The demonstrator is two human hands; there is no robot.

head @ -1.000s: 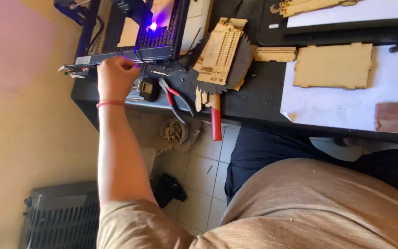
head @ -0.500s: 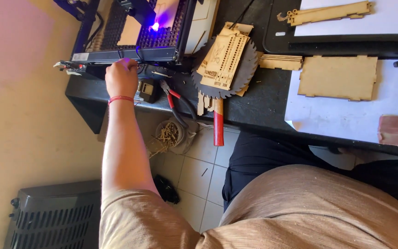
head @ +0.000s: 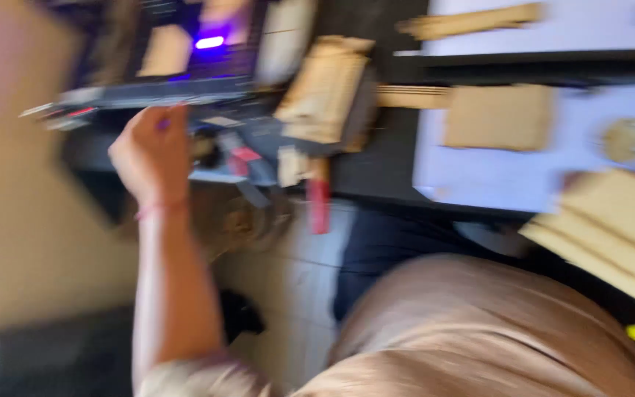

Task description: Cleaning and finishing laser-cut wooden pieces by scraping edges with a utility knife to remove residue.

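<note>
Left hand [head: 152, 151] at the machine's front rail [head: 148, 92], 10 o'clock on the bench [head: 384, 165]; grip unclear in blur. Right hand unseen. Best to touch lightly, clear of the blue light [head: 209, 42].

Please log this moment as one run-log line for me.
left hand: at front edge of machine with violet light | right hand: not visible | thin wooden boards: lower right | view: motion-blurred

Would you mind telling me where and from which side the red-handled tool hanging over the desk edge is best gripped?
Probably by the red handle: it sticks out past the edge of the dark desk over the floor, so a hand coming from below the edge can close round it freely. Its head end lies among blurred wooden pieces, where there is little room. The left hand is nearest.
</note>
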